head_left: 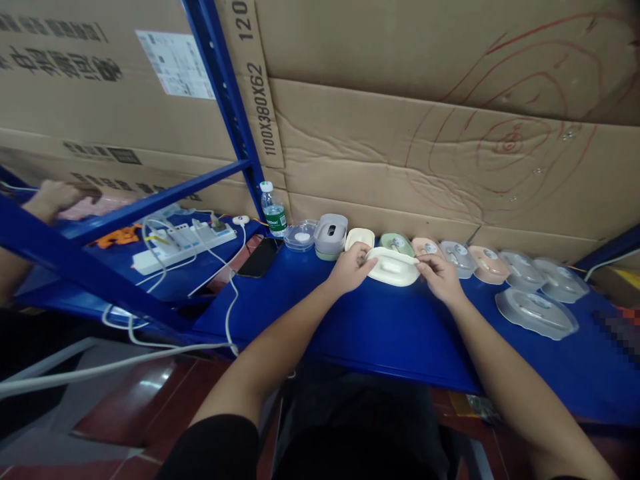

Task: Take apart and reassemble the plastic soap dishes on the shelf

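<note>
The left hand (351,268) and right hand (440,275) pinch the cream lid (395,267) at nine and three o'clock, above the desk (380,330). Even, light pressure should keep it level; its underside looks hidden from here.

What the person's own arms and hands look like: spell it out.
The left arm wears a black sleeve that ends around the elbow; the right arm shows no sleeve before leaving the picture. The left hand and right hand show no gloves, rings or watch.
</note>
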The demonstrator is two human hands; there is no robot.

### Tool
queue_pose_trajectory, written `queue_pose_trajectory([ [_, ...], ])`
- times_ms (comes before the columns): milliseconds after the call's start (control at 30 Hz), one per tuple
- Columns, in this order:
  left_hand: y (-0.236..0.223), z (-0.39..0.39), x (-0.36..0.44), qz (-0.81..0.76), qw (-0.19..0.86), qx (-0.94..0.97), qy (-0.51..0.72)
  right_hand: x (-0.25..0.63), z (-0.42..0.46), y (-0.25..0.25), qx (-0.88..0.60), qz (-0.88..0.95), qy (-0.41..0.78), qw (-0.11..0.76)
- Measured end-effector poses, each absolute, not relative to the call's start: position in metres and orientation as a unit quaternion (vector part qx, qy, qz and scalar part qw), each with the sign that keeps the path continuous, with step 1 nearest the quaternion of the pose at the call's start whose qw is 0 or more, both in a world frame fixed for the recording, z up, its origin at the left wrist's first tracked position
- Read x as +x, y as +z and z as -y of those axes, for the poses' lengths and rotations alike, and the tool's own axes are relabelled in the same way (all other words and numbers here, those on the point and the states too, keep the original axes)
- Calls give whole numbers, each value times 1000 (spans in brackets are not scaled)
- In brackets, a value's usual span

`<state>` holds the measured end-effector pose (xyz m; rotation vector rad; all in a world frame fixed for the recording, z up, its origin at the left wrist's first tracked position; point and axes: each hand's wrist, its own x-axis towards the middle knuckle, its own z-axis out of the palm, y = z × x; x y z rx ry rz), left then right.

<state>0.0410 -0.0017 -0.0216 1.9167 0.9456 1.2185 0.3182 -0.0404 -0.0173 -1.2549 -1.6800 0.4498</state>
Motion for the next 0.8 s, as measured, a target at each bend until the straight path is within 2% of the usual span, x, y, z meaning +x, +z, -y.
queue_pose_trajectory([
  [100,-27,-4,41,-366,395,726,427,317,42,-18,-524,713,156,439],
  [167,-25,-3,39,-378,389,752,376,316,42,-20,-539,724,140,408],
  [300,-17,-2,33,-401,277,825,286,321,39,-23,-553,743,130,355],
  [467,-18,-9,29,-473,193,821,255,326,36,-25,-552,782,95,273],
  [533,-22,-14,28,-503,154,819,230,325,36,-24,-557,771,76,299],
  [667,-29,-22,27,-545,117,810,182,323,37,-20,-563,716,67,407],
  [800,-28,-25,27,-579,100,793,160,321,37,-21,-564,709,85,415],
])
